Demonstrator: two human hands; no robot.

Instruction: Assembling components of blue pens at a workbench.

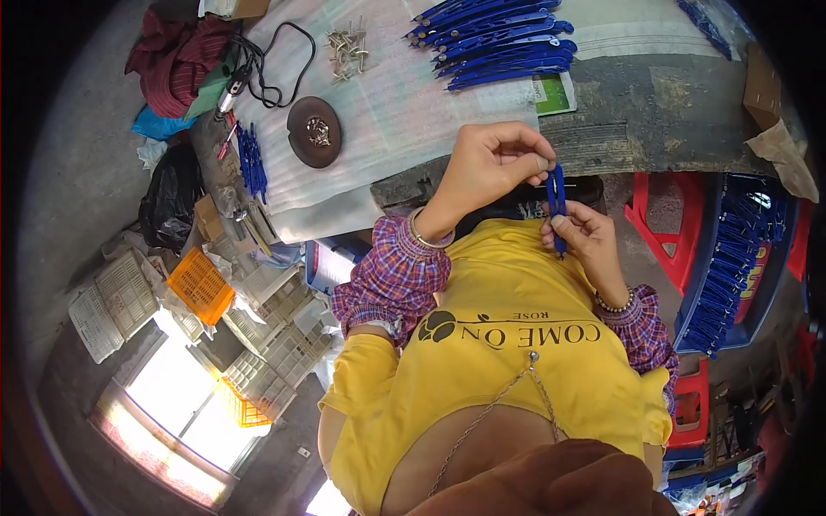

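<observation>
Over the table's near edge, close to my body, I hold a slim blue slotted piece [557,191] roughly upright. My left hand [497,162] pinches its upper end between thumb and forefinger; whether a small part is also in that pinch is hidden. Lower down, the fingers of my right hand [585,236] are closed round the piece's other end. Similar blue pieces lie in a large pile [495,39] at the far side of the table, and a smaller bunch [250,162] rests at its left edge. A brown round dish [301,150] holds small shiny metal parts.
Loose metal pins [347,53] lie on the sheeted table [396,112]. A silver and black tool [231,93] with a coiled black cord is at the far left. A blue crate [684,331] full of blue pieces stands right, beside a red stool [667,228]. Plastic baskets [202,284] stand left.
</observation>
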